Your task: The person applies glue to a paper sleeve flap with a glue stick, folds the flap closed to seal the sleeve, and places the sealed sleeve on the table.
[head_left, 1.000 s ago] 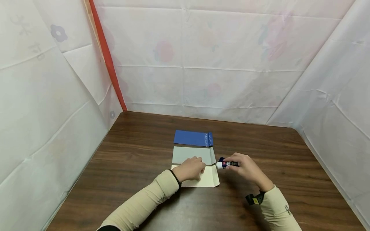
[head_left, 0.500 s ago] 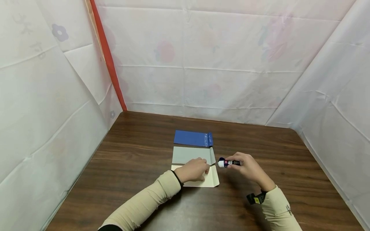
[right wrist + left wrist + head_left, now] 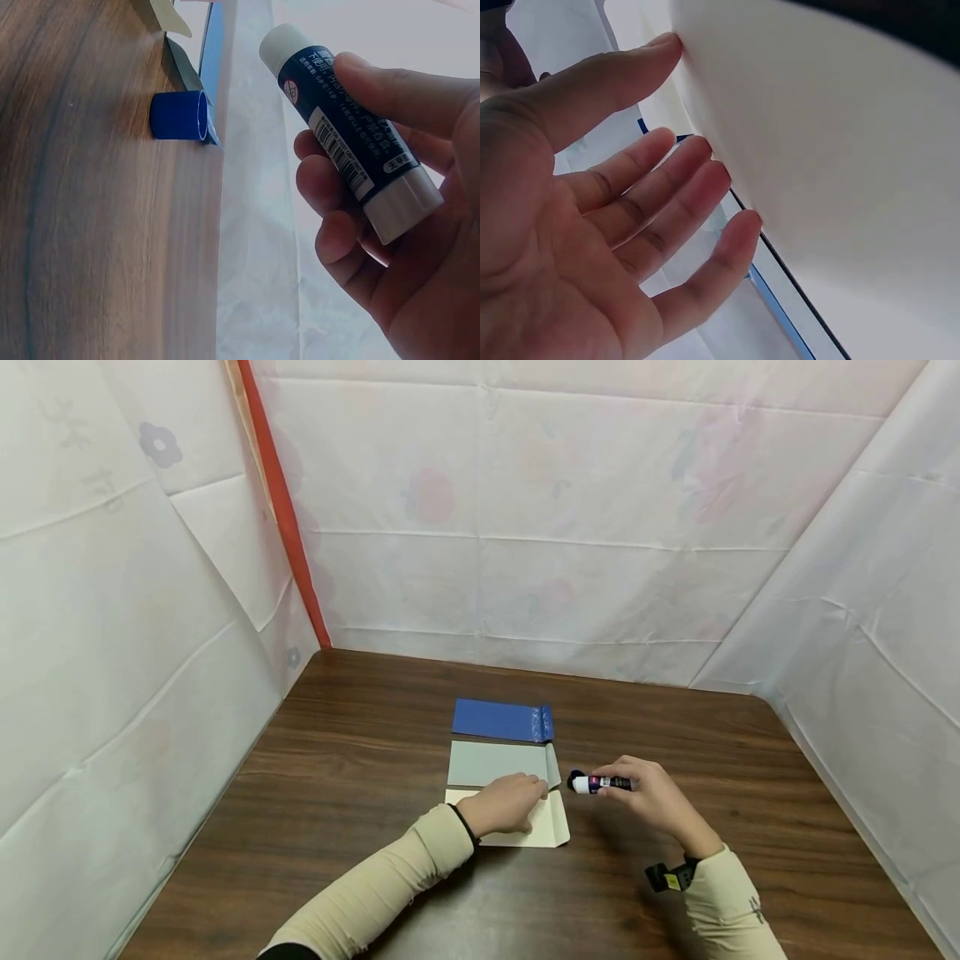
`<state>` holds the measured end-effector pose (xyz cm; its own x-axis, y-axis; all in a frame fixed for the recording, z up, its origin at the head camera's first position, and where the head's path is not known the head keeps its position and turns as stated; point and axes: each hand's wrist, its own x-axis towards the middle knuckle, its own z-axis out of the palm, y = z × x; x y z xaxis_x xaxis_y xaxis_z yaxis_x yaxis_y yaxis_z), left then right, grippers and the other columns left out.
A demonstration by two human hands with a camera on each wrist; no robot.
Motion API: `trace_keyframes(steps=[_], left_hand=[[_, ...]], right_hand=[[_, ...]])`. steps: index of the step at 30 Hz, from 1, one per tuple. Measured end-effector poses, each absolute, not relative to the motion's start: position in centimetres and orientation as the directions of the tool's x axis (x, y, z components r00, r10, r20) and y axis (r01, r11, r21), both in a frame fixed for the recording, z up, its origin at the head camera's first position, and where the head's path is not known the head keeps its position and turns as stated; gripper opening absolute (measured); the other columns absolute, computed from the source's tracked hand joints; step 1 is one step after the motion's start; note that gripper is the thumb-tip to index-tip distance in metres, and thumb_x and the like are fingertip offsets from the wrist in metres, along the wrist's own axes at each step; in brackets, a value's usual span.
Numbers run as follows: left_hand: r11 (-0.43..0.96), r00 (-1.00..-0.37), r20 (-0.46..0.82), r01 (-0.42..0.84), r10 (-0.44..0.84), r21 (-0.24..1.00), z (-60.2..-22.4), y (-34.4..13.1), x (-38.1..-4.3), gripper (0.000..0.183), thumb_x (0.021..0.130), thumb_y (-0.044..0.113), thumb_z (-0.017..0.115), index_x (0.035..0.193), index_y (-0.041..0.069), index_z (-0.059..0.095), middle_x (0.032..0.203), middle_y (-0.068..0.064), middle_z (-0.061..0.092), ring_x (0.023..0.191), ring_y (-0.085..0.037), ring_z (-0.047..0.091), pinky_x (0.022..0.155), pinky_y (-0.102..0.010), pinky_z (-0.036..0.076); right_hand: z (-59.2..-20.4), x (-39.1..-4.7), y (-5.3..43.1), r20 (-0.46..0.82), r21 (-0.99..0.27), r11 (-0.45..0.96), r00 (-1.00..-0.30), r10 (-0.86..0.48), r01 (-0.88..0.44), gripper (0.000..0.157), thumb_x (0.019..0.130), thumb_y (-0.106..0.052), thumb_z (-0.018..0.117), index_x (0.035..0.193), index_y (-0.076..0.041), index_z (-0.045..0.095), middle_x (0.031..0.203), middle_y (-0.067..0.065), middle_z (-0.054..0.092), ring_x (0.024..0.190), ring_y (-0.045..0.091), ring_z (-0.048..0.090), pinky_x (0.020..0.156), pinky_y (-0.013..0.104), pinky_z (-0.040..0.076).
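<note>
Three envelopes lie in a column in the head view, each with its flap to the right: blue [image 3: 492,719], grey-green [image 3: 491,762] and cream [image 3: 543,828]. White smears mark the right end of the blue one. My left hand [image 3: 504,803] rests on the cream envelope near the grey-green one's lower edge; in the left wrist view its loosely bent fingertips [image 3: 739,229] touch the cream surface. Right of the flaps, my right hand [image 3: 652,793] grips an uncapped glue stick [image 3: 345,124] between thumb and fingers, its white end pointing toward the envelopes.
A blue cap [image 3: 178,115] lies on the wooden table [image 3: 360,760], just right of the envelopes and partly behind the glue stick in the head view. White printed sheeting [image 3: 585,527] walls the table's back and sides. A red strip [image 3: 277,502] runs down the back left corner.
My right hand has drawn back a little to the right with the glue stick, away from the flaps. My left hand has shifted slightly rightward over the cream envelope.
</note>
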<state>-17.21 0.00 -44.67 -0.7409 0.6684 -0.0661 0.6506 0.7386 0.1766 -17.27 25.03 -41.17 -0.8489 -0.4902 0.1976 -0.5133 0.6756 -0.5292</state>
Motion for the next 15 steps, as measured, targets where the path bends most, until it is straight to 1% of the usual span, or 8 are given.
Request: trace_keyframes(steps=[3, 6, 9, 13, 15], left_hand=[[0.74, -0.743, -0.067, 0.647, 0.666, 0.182, -44.7, 0.1, -17.2, 0.044, 0.076, 0.013, 0.08, 0.116, 0.01, 0.063, 0.11, -0.002, 0.067, 0.098, -0.015, 0.063, 0.085, -0.024, 0.051], [0.74, -0.741, -0.07, 0.651, 0.668, 0.168, -44.8, 0.2, -17.2, 0.048, 0.076, 0.013, 0.08, 0.12, 0.011, 0.061, 0.11, -0.002, 0.067, 0.097, -0.015, 0.064, 0.083, -0.025, 0.051], [0.737, -0.735, -0.074, 0.66, 0.674, 0.149, -44.7, 0.3, -17.1, 0.055, 0.077, 0.014, 0.081, 0.128, 0.012, 0.059, 0.11, -0.002, 0.067, 0.096, -0.016, 0.063, 0.081, -0.025, 0.052], [0.728, -0.725, -0.082, 0.673, 0.684, 0.13, -44.5, 0.4, -16.9, 0.069, 0.078, 0.016, 0.082, 0.139, 0.018, 0.052, 0.109, -0.002, 0.066, 0.095, -0.015, 0.062, 0.078, -0.025, 0.051], [0.721, -0.716, -0.087, 0.684, 0.692, 0.111, -44.5, 0.4, -16.8, 0.072, 0.079, 0.017, 0.082, 0.143, 0.023, 0.049, 0.11, -0.002, 0.066, 0.095, -0.015, 0.062, 0.077, -0.024, 0.051]], right_hand=[[-41.1, -17.3, 25.2, 0.208, -0.524, 0.677, -0.848, -0.488, -0.517, 0.02, 0.085, -0.014, 0.074, 0.105, -0.012, 0.075, 0.092, -0.002, 0.068, 0.069, 0.0, 0.049, 0.059, 0.022, 0.041], [-41.2, -17.3, 25.5, 0.223, -0.517, 0.678, -0.847, -0.483, -0.523, 0.021, 0.084, -0.012, 0.075, 0.105, -0.011, 0.075, 0.091, -0.001, 0.068, 0.067, -0.001, 0.047, 0.057, 0.021, 0.041], [-41.2, -17.2, 25.7, 0.234, -0.515, 0.68, -0.849, -0.474, -0.522, 0.022, 0.083, -0.011, 0.076, 0.104, -0.01, 0.075, 0.09, -0.001, 0.068, 0.065, -0.002, 0.047, 0.056, 0.021, 0.041], [-41.2, -17.2, 26.1, 0.223, -0.524, 0.683, -0.856, -0.467, -0.509, 0.023, 0.083, -0.009, 0.075, 0.105, -0.009, 0.074, 0.091, 0.001, 0.067, 0.064, -0.002, 0.046, 0.056, 0.021, 0.041], [-41.3, -17.2, 26.3, 0.218, -0.526, 0.685, -0.859, -0.463, -0.503, 0.023, 0.083, -0.009, 0.075, 0.106, -0.008, 0.074, 0.091, 0.002, 0.067, 0.064, -0.002, 0.046, 0.056, 0.022, 0.042]])
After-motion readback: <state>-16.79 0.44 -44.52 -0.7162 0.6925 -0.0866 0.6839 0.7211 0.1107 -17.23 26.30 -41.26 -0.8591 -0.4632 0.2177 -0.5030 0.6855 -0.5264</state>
